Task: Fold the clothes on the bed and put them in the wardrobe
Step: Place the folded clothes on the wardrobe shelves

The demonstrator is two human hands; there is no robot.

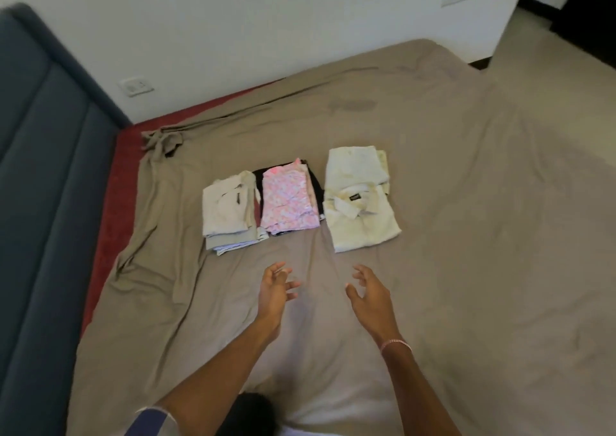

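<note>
both hands, left hand (275,285) and right hand (368,290), hover empty with spread fingers near three folded piles (288,198) on the bed (466,235).

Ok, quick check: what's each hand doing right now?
Left hand: open, fingers loosely spread, holding nothing, above the bed sheet.
Right hand: open, fingers loosely spread, holding nothing.

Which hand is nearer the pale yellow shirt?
Right. The right hand is just in front of the yellow shirt; the left hand is farther left, in front of the pink pile.
</note>
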